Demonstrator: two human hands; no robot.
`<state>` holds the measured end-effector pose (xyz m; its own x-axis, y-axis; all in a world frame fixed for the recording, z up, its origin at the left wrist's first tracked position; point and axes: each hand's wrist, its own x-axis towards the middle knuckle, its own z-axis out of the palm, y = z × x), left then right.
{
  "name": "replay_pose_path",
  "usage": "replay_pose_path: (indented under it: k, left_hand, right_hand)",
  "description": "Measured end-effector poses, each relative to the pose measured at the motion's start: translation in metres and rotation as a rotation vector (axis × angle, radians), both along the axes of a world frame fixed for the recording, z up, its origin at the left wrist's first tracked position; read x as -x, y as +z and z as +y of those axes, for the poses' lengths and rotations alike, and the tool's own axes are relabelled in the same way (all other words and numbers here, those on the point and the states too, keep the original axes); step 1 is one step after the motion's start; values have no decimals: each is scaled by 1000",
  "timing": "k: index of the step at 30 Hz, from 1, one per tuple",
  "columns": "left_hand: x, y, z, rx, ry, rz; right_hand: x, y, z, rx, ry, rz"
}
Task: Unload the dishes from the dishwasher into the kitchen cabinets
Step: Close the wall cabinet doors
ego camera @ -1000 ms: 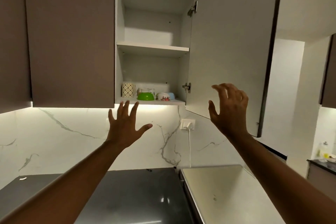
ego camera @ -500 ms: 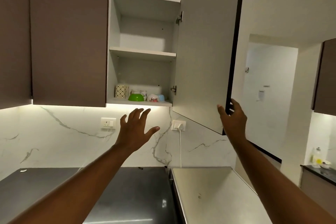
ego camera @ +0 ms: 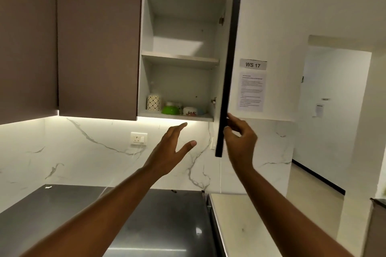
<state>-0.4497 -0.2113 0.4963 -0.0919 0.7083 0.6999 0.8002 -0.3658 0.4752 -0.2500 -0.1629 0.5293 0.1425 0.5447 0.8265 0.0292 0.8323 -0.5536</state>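
The right hand (ego camera: pixel 240 142) pinches the lower corner of the open cabinet door (ego camera: pixel 228 69), a flat panel seen edge-on with a dark edge band; its thumb lies on the near side of the edge and its curled fingers (ego camera: pixel 234 120) wrap the far side. The left hand (ego camera: pixel 171 150) holds nothing: its fingers are straight and close together, thumb spread apart, reaching up just below the bottom of the open white wall cabinet (ego camera: pixel 146 48). That cabinet has two shelves. The upper shelf (ego camera: pixel 179 58) looks bare from this low angle. On the lower shelf (ego camera: pixel 175 116) stand the dishes: one tall white patterned cup (ego camera: pixel 153 102) at the left, one bright green bowl (ego camera: pixel 170 110) upside down beside it, and one white bowl with a floral print (ego camera: pixel 190 110), also upside down, to the right; something pale sits behind the green bowl, too hidden to name. Left of the open cabinet hang two shut brown cabinet doors (ego camera: pixel 98 48). Below, against the white marble backsplash (ego camera: pixel 83 152), lies a dark polished surface (ego camera: pixel 146 225), with a pale surface (ego camera: pixel 240 225) next to it on the right. One white wall socket (ego camera: pixel 139 138) sits on the backsplash. Two paper notices (ego camera: pixel 251 92) hang on the wall right of the door, the top one reading "WS 17".
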Motion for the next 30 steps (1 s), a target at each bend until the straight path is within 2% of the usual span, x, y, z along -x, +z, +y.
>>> replay_pose_path:
  k: [4,7,10,12,15,19,25,28,30]
  left_hand:
    - [16,-1,3,-7,-34,-215]
    - [40,-5,6,-20,-21,-294]
    - [82,-3,15,-14,62,-429]
    - [119,-3,26,-1,97,-547]
    - [165,-8,39,-10,66,-699]
    - [201,-26,55,-6,48,-660]
    - [226,-47,83,-48,-29,-574]
    - [240,-55,104,-50,11,-509]
    - [245,-57,115,-41,25,-595]
  right_hand:
    - [58,-16,-3,-70,144,-297]
    - [96,-33,6,13,191,-577]
    - [129,-46,25,50,77,-690]
    - [153,-50,39,1,-58,-714]
    - [185,-51,59,-110,-229,-853]
    - [226,-59,79,-183,-291,-989]
    - [263,-79,109,-178,-417,-977]
    - [285,-75,126,-204,-424,-1005]
    - [299,-73,134,-209,-411,-1009]
